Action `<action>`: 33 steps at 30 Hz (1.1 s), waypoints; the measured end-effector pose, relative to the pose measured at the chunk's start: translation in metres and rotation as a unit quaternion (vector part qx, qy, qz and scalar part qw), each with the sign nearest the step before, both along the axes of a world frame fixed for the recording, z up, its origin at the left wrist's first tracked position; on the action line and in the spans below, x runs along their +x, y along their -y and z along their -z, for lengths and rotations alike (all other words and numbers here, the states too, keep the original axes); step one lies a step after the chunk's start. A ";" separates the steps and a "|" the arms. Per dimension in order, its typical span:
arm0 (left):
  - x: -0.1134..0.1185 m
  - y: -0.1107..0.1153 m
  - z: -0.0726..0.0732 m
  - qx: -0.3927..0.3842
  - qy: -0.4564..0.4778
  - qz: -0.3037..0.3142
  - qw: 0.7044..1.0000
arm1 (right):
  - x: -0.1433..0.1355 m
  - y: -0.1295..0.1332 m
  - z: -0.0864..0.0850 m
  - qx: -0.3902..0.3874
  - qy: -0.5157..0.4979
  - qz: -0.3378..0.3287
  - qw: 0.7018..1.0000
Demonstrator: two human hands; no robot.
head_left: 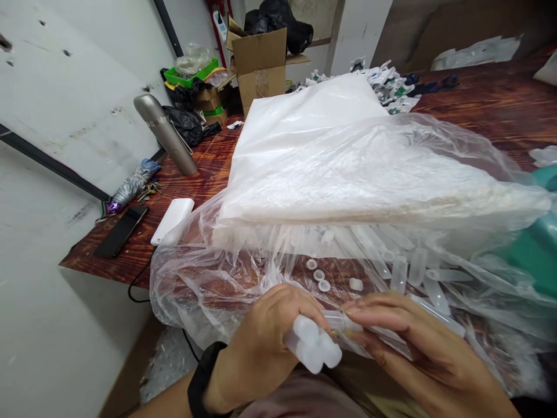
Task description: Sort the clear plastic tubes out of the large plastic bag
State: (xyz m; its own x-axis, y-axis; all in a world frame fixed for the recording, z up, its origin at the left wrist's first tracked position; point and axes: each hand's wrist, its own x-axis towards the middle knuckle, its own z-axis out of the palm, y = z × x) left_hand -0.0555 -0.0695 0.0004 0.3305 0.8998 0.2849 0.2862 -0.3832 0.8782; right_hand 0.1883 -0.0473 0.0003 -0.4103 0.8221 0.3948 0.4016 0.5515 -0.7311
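My left hand (270, 337), with a black band at the wrist, is closed around a small bundle of translucent plastic tubes (314, 343), their white rounded ends turned toward me. Between both hands lies another clear tube (334, 319), its left end at my left thumb and forefinger. The fingers of my right hand (404, 337) pinch that tube's other end; whether a cap is on it is hidden. Just beyond, small white ring-shaped caps (319, 275) and a single cap on its side (355, 284) lie on the table. Several loose tubes (398, 274) are scattered to the right.
A large white sheet-like pack in clear plastic film (348, 174) covers the table's middle. At left are a phone (122, 232), a white power bank (173, 220), keys, a folded umbrella (134, 183) and a metal flask (165, 134). Behind stands a cardboard box (260, 72); a green container (535, 249) is at right.
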 end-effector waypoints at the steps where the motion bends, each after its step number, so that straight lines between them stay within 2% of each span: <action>1: 0.000 0.000 -0.001 0.043 -0.016 0.009 0.999 | -0.001 0.001 0.000 0.001 0.010 0.005 1.000; 3: 0.000 -0.001 -0.003 0.090 -0.042 0.026 0.995 | -0.001 0.005 0.002 0.007 0.041 0.019 0.999; 5: 0.000 -0.001 -0.003 0.090 -0.053 0.030 0.994 | 0.001 0.009 0.005 0.016 0.082 0.026 0.996; 10: 0.001 -0.001 0.001 0.068 -0.053 0.033 0.996 | 0.008 0.014 0.011 0.035 0.146 -0.034 0.988; 13: 0.002 -0.001 0.003 0.079 -0.054 0.037 0.995 | 0.009 0.014 0.012 0.013 0.156 -0.014 0.988; 16: 0.001 -0.002 0.002 0.080 -0.051 0.031 0.995 | 0.008 0.014 0.012 0.008 0.157 -0.027 0.987; 23: 0.001 -0.002 0.000 0.099 -0.039 0.043 0.993 | 0.001 0.012 0.003 0.098 0.182 -0.009 0.978; 26: 0.000 -0.002 0.000 0.104 -0.041 0.052 0.992 | 0.000 0.011 0.001 0.105 0.193 -0.002 0.976; 30: -0.001 -0.005 -0.002 0.053 -0.053 0.042 0.996 | -0.001 0.011 0.002 0.147 0.169 -0.029 0.974; 33: 0.001 -0.005 0.001 0.030 -0.109 0.052 0.992 | -0.006 0.014 0.004 0.143 0.150 -0.044 0.977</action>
State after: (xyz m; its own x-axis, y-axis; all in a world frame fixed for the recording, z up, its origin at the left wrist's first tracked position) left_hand -0.0545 -0.0643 -0.0001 0.4806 0.8411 0.2481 0.4230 -0.4702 0.7746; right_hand 0.1825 -0.0609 -0.0040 -0.6067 0.6523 0.4544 0.5162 0.7579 -0.3988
